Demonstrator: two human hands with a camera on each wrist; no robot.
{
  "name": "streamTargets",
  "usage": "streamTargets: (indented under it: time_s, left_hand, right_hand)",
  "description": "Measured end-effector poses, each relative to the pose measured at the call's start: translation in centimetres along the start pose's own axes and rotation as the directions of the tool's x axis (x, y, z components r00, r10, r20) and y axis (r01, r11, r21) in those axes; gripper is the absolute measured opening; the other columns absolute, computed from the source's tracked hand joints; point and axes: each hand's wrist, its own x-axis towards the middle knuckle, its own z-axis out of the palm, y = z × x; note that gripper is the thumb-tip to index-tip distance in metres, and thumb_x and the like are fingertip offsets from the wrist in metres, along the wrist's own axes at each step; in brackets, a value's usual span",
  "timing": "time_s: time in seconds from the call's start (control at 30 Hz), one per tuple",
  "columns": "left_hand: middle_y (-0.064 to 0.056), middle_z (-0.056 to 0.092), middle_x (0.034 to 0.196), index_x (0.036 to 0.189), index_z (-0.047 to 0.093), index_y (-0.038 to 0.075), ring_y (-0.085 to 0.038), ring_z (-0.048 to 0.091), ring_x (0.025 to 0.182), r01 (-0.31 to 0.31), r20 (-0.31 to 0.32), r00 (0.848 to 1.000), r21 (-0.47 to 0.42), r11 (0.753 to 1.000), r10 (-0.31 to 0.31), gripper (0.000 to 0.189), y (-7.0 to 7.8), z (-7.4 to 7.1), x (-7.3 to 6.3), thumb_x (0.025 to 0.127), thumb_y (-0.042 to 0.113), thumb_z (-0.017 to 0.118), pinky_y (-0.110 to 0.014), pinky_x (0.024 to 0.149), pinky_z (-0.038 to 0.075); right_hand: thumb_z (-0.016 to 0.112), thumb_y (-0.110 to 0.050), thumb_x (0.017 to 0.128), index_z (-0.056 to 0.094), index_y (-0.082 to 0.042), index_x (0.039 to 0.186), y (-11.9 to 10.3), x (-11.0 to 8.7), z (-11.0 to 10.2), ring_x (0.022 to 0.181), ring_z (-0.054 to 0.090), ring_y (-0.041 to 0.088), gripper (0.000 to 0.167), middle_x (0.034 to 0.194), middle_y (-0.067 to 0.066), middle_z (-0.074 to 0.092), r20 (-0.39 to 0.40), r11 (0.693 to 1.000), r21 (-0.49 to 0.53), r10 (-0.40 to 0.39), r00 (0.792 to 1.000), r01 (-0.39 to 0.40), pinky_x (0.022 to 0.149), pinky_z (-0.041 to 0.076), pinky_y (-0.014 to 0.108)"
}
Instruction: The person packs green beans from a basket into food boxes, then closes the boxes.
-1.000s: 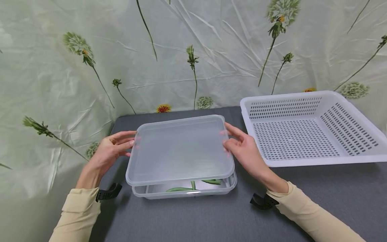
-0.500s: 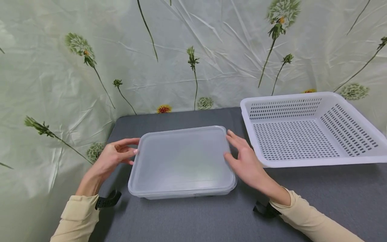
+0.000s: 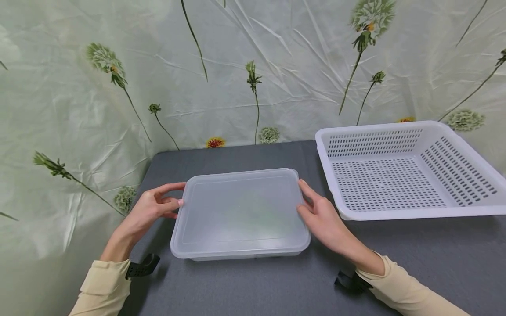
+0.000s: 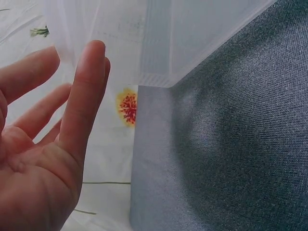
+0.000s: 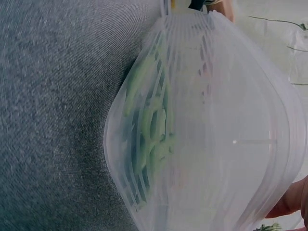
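Observation:
A translucent plastic lid [image 3: 242,215] covers a clear, shallow food container [image 3: 245,256] on the grey tabletop. Along the lid's left rim rest the fingertips of my left hand [image 3: 147,210], thumb apart from the index finger; the left wrist view shows these fingers [image 4: 79,96] nearly straight at the plastic's edge. My right hand [image 3: 326,221] touches the right rim with extended fingers, its thumb over the lid's edge. Through the container wall in the right wrist view I see slender green pods [image 5: 151,130], like green beans; the head view hides them under the frosted lid.
A white perforated basket [image 3: 387,184] stands at the right, close beyond my right hand. Behind the grey table [image 3: 237,289] hangs a pale curtain [image 3: 221,101] printed with flowers. Black wrist straps [image 3: 144,265] hang below both cuffs.
The lid has come down from a tilted position over the container and now lies across its top, covering the green pods. Both hands lowered with it, the right hand's fingers straightening along the rim.

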Motion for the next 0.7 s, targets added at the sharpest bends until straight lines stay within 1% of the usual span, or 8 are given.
streamTargets:
  time_s: [0.1, 0.33, 0.47, 0.53, 0.57, 0.63, 0.67, 0.7]
  left_hand:
    - [-0.013, 0.071, 0.105, 0.148, 0.042, 0.005, -0.021, 0.069, 0.093, 0.005, 0.022, 1.000, 0.004, 1.000, -0.005, 0.063, 0.1, 0.0, -0.2, 0.093, 0.016, 0.071, -0.043, 0.078, 0.058]
    - [-0.021, 0.059, 0.122, 0.152, 0.033, 0.005, -0.019, 0.067, 0.098, -0.012, 0.098, 0.995, -0.002, 1.000, 0.012, 0.068, 0.3, 0.3, -0.6, 0.094, 0.010, 0.068, -0.041, 0.079, 0.058]
    - [-0.021, 0.053, 0.134, 0.152, 0.034, 0.006, -0.016, 0.065, 0.106, -0.013, 0.096, 0.995, -0.012, 1.000, 0.014, 0.068, 0.2, 0.5, -0.7, 0.094, 0.011, 0.068, -0.040, 0.080, 0.058]
    - [-0.019, 0.045, 0.144, 0.152, 0.034, 0.007, -0.018, 0.063, 0.112, -0.017, 0.090, 0.996, 0.000, 1.000, 0.016, 0.068, 0.2, 0.6, -0.7, 0.094, 0.012, 0.068, -0.040, 0.080, 0.057]
    - [-0.017, 0.040, 0.149, 0.153, 0.034, 0.008, -0.021, 0.060, 0.116, -0.015, 0.086, 0.996, 0.010, 1.000, 0.014, 0.067, 0.3, 0.7, -0.8, 0.094, 0.013, 0.068, -0.041, 0.081, 0.057]
    - [-0.018, 0.031, 0.154, 0.154, 0.031, 0.009, -0.028, 0.052, 0.126, -0.023, 0.071, 0.997, 0.079, 0.997, 0.018, 0.068, 0.7, 1.1, -1.0, 0.096, 0.014, 0.065, -0.045, 0.086, 0.055]
    - [-0.018, 0.026, 0.156, 0.155, 0.029, 0.009, -0.033, 0.045, 0.132, -0.039, 0.061, 0.998, 0.136, 0.990, 0.031, 0.068, 1.0, 1.4, -1.0, 0.097, 0.014, 0.064, -0.048, 0.090, 0.052]
    - [-0.017, 0.022, 0.158, 0.155, 0.028, 0.009, -0.037, 0.037, 0.137, -0.055, 0.048, 0.998, 0.208, 0.977, 0.046, 0.067, 1.2, 1.8, -1.1, 0.098, 0.015, 0.063, -0.052, 0.095, 0.049]
  right_hand:
    - [0.045, -0.001, 0.098, 0.021, -0.001, 0.155, 0.1, 0.0, -0.1, 0.139, 0.034, 0.019, 0.061, 0.161, 0.011, 0.018, 0.017, 0.999, 0.049, 0.005, 1.000, -0.006, 0.103, 0.038, 0.031]
    - [0.045, 0.001, 0.100, 0.014, 0.000, 0.156, 0.4, -0.2, -0.6, 0.145, 0.022, 0.020, 0.064, 0.162, 0.011, 0.012, 0.081, 0.989, 0.148, -0.011, 0.997, -0.001, 0.106, 0.033, 0.029]
    - [0.043, 0.005, 0.099, 0.007, 0.000, 0.156, 0.6, -0.2, -0.6, 0.146, 0.019, 0.019, 0.067, 0.162, 0.011, 0.011, 0.108, 0.972, 0.232, -0.057, 0.993, 0.030, 0.107, 0.031, 0.024]
    - [0.042, 0.008, 0.098, 0.005, -0.002, 0.157, 0.6, -0.1, -0.6, 0.146, 0.019, 0.020, 0.070, 0.163, 0.010, 0.010, 0.115, 0.967, 0.249, -0.074, 0.991, 0.044, 0.107, 0.030, 0.023]
    - [0.042, 0.009, 0.097, 0.005, -0.004, 0.157, 0.6, -0.1, -0.6, 0.147, 0.018, 0.019, 0.072, 0.163, 0.008, 0.008, 0.107, 0.974, 0.217, -0.087, 0.990, 0.062, 0.108, 0.029, 0.023]
    - [0.045, 0.007, 0.096, 0.010, -0.008, 0.158, 0.4, 0.0, -0.6, 0.147, 0.014, 0.018, 0.074, 0.164, 0.004, 0.006, 0.075, 0.992, 0.066, -0.116, 0.990, 0.111, 0.110, 0.030, 0.026]
    - [0.047, 0.006, 0.095, 0.013, -0.011, 0.158, 0.2, 0.0, -0.6, 0.148, 0.012, 0.017, 0.073, 0.164, 0.001, 0.006, 0.061, 0.989, -0.023, -0.143, 0.988, 0.144, 0.112, 0.029, 0.029]
    - [0.049, 0.004, 0.095, 0.017, -0.012, 0.158, 0.1, 0.1, -0.5, 0.148, 0.011, 0.017, 0.072, 0.164, 0.000, 0.006, 0.051, 0.976, -0.120, -0.178, 0.983, 0.183, 0.114, 0.027, 0.033]
